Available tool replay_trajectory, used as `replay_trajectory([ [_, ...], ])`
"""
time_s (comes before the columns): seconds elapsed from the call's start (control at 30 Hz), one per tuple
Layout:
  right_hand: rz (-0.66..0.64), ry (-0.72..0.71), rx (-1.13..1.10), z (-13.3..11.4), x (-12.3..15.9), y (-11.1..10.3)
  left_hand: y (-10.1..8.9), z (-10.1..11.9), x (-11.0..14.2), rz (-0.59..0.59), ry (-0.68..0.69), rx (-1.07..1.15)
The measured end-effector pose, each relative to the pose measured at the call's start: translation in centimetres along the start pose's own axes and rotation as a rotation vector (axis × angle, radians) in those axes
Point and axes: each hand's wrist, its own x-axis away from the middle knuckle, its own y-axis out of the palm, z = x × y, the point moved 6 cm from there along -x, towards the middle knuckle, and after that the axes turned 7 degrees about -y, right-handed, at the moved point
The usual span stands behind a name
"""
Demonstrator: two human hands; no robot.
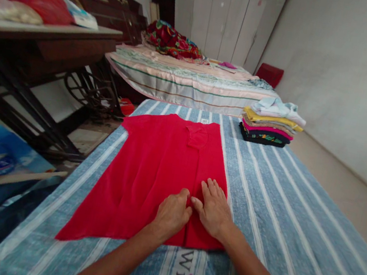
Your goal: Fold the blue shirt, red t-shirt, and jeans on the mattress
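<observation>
Cloth [294,233], blue with white stripes, lies under the red shirt [157,166]. Beyond the shirt stand a bed [193,84] and pale wardrobe [218,20]; left of it, a blue carton [24,152] and red bag [44,1], contents unclear. The left hand [172,214] pinches the shirt; the right hand [214,209] presses it flat.

Pale walls [352,67], glossy wardrobe [218,20], far bed [193,84], dark wooden table [64,45], beige floor [339,181]
</observation>
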Motion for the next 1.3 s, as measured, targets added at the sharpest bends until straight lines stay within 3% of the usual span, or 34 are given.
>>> replay_trajectory([
  [0.37, -0.031, -0.017, -0.072, -1.1, 1.2, 1.1, -0.2, -0.6, -0.4, -0.020, 0.016, 0.074],
  [0.53, -0.034, -0.023, -0.057, -1.4, 1.4, 0.5, -0.2, -0.9, -0.4, -0.132, -0.043, 0.168],
  [0.83, -0.093, -0.058, -0.025, -1.9, 1.7, 1.7, 1.2, -1.7, -0.5, -0.349, -0.177, 0.722],
  [0.97, -0.085, -0.071, -0.006, -2.0, 1.7, 2.0, 0.8, -2.6, -0.4, -0.275, -0.126, 0.782],
  [1.3, -0.071, -0.057, -0.031, -2.3, 1.6, 1.7, -0.3, -3.0, -0.6, -0.161, 0.024, 0.596],
])
